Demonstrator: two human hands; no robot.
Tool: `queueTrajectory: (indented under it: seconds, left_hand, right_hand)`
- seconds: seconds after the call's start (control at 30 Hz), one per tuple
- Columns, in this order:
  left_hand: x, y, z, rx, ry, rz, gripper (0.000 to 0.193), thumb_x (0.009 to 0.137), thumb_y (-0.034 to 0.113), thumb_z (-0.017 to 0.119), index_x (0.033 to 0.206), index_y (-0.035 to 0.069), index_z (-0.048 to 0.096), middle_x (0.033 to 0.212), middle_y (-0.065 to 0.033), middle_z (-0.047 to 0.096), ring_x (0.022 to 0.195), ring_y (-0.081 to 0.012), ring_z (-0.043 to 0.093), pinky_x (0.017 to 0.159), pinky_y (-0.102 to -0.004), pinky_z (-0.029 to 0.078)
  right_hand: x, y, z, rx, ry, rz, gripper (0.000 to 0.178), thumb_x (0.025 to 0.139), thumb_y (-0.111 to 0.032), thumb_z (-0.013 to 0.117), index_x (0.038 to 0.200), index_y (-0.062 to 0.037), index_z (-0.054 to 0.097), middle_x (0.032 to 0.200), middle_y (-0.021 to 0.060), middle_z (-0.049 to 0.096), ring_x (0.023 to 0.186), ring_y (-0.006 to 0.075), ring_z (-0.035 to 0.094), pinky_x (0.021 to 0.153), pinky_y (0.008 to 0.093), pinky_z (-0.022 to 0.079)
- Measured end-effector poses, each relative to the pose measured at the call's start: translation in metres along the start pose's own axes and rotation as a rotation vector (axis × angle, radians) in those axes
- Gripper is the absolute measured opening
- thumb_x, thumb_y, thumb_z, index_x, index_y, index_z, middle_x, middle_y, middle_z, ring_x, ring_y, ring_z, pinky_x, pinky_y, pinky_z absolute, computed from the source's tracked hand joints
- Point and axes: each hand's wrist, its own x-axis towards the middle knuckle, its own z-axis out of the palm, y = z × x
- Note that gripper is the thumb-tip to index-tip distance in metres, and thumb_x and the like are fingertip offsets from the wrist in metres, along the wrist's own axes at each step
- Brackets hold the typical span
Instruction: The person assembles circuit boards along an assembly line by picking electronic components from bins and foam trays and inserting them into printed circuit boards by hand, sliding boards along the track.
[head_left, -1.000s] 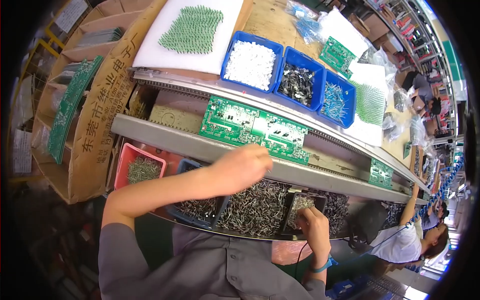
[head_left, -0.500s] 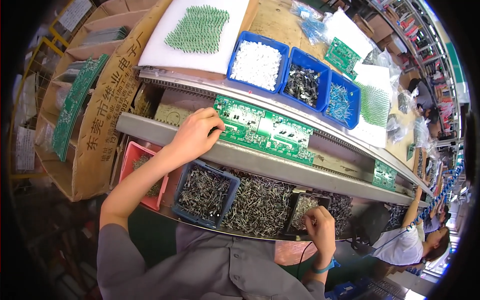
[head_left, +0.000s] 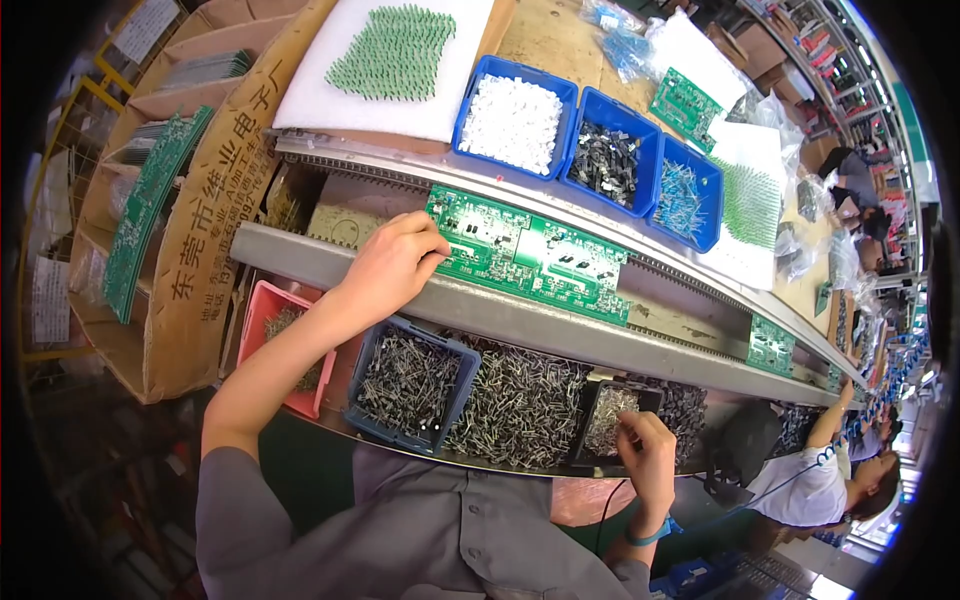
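A green circuit board (head_left: 525, 255) lies across the metal rails of the conveyor in front of me. My left hand (head_left: 397, 262) is at the board's left end, its fingers pinched together over the surface; whatever they hold is too small to make out. Farther right, my right hand (head_left: 648, 455) is curled at the edge of a small black bin (head_left: 588, 440) filled with tiny pale metal parts (head_left: 607, 425). Its thumb and fingers are closed, and their contents are hidden. A blue wristband (head_left: 655, 533) circles my right wrist.
Nearby bins hold bent-lead components (head_left: 520, 405), dark parts (head_left: 405, 385) and a pink tray (head_left: 262, 325). Beyond the rail stand blue bins of white connectors (head_left: 513, 120), black parts (head_left: 605, 160) and blue components (head_left: 678, 200). Another board (head_left: 768, 345) and a co-worker (head_left: 815, 490) are at right.
My right hand has shifted slightly right and down, showing more of the small parts bin. My left hand stays at the board's left end, nearly unmoved.
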Motion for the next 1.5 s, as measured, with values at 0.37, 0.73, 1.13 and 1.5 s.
queueTrajectory:
  seconds: [0.37, 0.73, 1.13, 1.5]
  left_hand:
    - [-0.010, 0.010, -0.013, 0.287, -0.067, 0.239, 0.025, 0.074, -0.001, 0.059, 0.098, 0.000, 0.065, 0.097, -0.0106, 0.060, 0.093, -0.0290, 0.058, 0.082, -0.0402, 0.045]
    - [-0.008, 0.019, -0.016, 0.308, -0.101, 0.192, 0.024, 0.079, 0.001, 0.061, 0.103, 0.000, 0.064, 0.102, -0.0119, 0.059, 0.095, -0.0307, 0.058, 0.083, -0.0401, 0.045]
    - [0.030, 0.044, 0.025, 0.124, -0.019, 0.315, 0.014, 0.077, 0.006, 0.066, 0.090, 0.004, 0.066, 0.090, -0.0066, 0.059, 0.090, -0.0256, 0.056, 0.079, -0.0377, 0.042]
    - [0.057, 0.070, 0.069, 0.211, -0.159, 0.544, 0.008, 0.075, 0.011, 0.057, 0.075, 0.009, 0.065, 0.086, -0.0025, 0.055, 0.091, -0.0187, 0.053, 0.081, -0.0342, 0.038]
  right_hand:
    - [0.016, -0.009, -0.021, 0.045, -0.095, 0.012, 0.016, 0.076, 0.007, 0.064, 0.091, 0.0001, 0.066, 0.083, 0.0135, 0.062, 0.070, 0.0311, 0.063, 0.060, 0.0341, 0.050]
    - [0.103, -0.016, -0.015, 0.143, -0.081, -0.248, 0.014, 0.078, 0.004, 0.064, 0.092, -0.0001, 0.067, 0.083, 0.0144, 0.063, 0.068, 0.0302, 0.062, 0.061, 0.0347, 0.050]
    - [0.160, -0.013, 0.035, 0.073, 0.024, -0.377, 0.015, 0.079, 0.002, 0.066, 0.093, -0.0016, 0.068, 0.082, 0.0129, 0.066, 0.071, 0.0283, 0.064, 0.062, 0.0335, 0.051]
    - [0.150, -0.006, 0.038, -0.359, 0.105, -0.517, 0.023, 0.071, -0.001, 0.060, 0.093, -0.0016, 0.066, 0.084, 0.0092, 0.062, 0.078, 0.0256, 0.061, 0.068, 0.0358, 0.052]
